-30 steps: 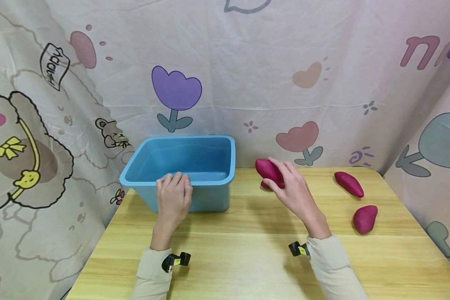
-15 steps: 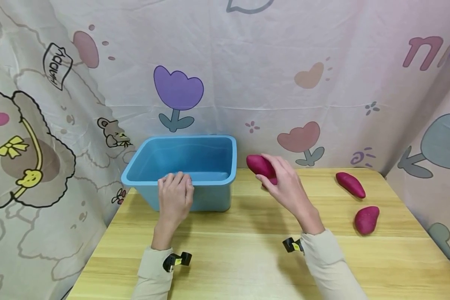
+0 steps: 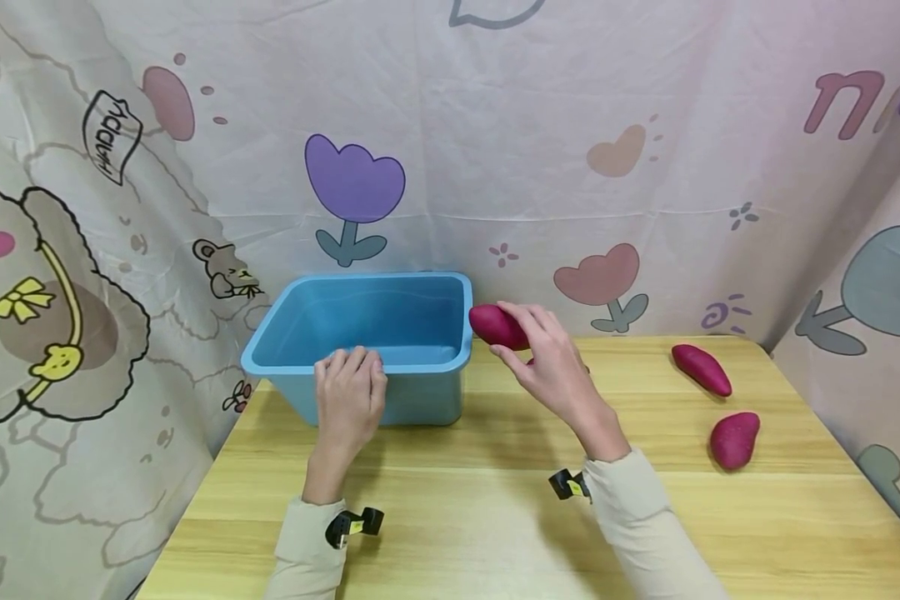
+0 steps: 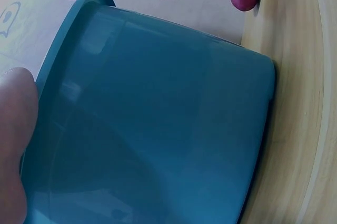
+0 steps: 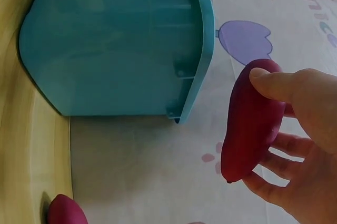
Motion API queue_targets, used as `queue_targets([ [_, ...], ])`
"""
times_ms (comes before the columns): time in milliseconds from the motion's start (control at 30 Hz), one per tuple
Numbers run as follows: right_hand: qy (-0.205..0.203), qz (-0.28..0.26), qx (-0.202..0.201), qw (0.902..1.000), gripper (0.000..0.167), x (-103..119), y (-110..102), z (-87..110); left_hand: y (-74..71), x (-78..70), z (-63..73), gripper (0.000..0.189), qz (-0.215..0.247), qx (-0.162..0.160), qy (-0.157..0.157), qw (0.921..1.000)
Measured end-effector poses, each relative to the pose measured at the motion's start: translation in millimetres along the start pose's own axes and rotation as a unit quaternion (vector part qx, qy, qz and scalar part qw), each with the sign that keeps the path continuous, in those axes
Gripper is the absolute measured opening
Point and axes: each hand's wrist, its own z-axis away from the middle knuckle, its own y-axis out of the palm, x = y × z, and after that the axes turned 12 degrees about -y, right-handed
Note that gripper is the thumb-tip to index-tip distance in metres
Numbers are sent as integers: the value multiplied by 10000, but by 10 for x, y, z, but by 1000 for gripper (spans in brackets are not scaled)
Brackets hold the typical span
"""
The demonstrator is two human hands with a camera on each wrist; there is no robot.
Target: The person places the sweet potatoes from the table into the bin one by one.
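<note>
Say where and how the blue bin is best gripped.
Probably by the near rim, coming from the near side: the bin stands upright and that rim juts outward, giving something to hold, and the left hand grips there. The right looks less handy, as the right hand holds a sweet potato beside it.

The right hand has swung left over the table and risen slightly, carrying the dark pink sweet potato along. A second ago I saw a clear gap between it and the blue tub; now its tip is just beside the tub's right end. The right sleeve and black wrist camera have shifted left too, and the hand now mostly hides the other sweet potato behind it.
</note>
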Motion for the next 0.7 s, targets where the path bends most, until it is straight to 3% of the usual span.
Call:
queue_targets([
  [700,-440,-142,117,9989,66,178,199,-231,-4,-7,4,33,26,12,19,10000],
])
